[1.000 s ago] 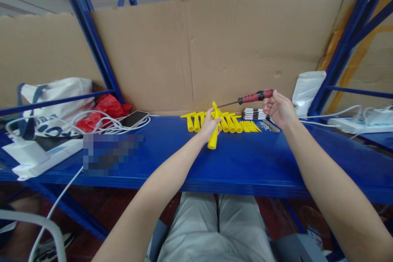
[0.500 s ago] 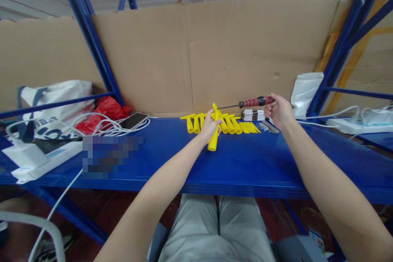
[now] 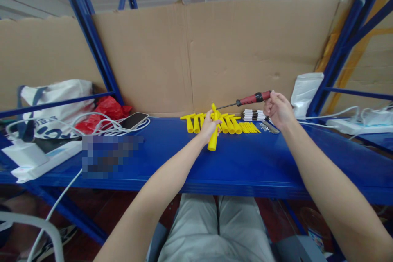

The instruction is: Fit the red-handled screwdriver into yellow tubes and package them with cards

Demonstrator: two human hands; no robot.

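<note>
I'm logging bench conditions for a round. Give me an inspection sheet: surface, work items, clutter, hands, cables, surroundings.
Surface: blue tabletop, glossy.
Work items: yellow T-shaped part and screwdriver in hand; similar yellow parts lined up beyond.
Clutter: smartphone, red plastic bag, white tote bag, at left.
Hands: left hand grips the yellow T-shaped part; right hand holds the screwdriver's handle end.
Cables: white cables looped beside the smartphone.
Surroundings: cardboard panel behind, blue metal frame.
</note>
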